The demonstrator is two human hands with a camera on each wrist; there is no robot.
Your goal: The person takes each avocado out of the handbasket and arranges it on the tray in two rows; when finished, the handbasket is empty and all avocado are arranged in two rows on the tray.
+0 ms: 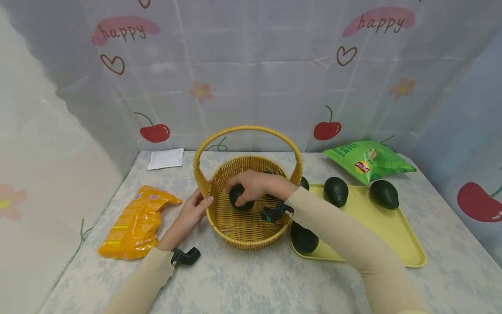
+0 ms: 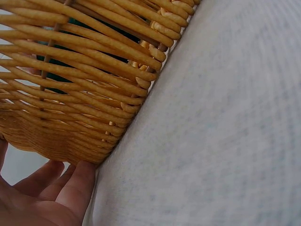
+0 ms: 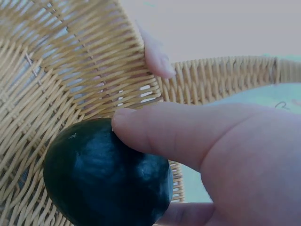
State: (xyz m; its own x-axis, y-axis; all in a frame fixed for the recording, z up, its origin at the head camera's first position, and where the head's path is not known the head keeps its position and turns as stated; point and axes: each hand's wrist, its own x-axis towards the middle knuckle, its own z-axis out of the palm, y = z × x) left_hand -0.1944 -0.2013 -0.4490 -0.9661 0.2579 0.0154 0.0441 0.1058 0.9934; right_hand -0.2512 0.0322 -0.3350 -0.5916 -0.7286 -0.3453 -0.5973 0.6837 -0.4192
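Observation:
A yellow wicker basket (image 1: 247, 241) with a tall hoop handle stands in the middle of the table. My left hand (image 1: 195, 208) grips its left side by the handle's foot. In the left wrist view, the fingers (image 2: 77, 190) lie against the outside of the weave. Inside the basket my right hand (image 1: 255, 185) holds a dark green avocado (image 1: 238, 196) near the left wall. The right wrist view has the thumb (image 3: 155, 127) across the top of that avocado (image 3: 106, 174). Another dark shape shows behind the right hand, mostly hidden.
Right of the basket lies a yellow tray (image 1: 408, 244) with several avocados, among them one avocado (image 1: 336, 192) at its back edge. A green chip bag (image 1: 370, 161) sits behind it. On the left are an orange packet (image 1: 135, 226) and a small white packet (image 1: 166, 158).

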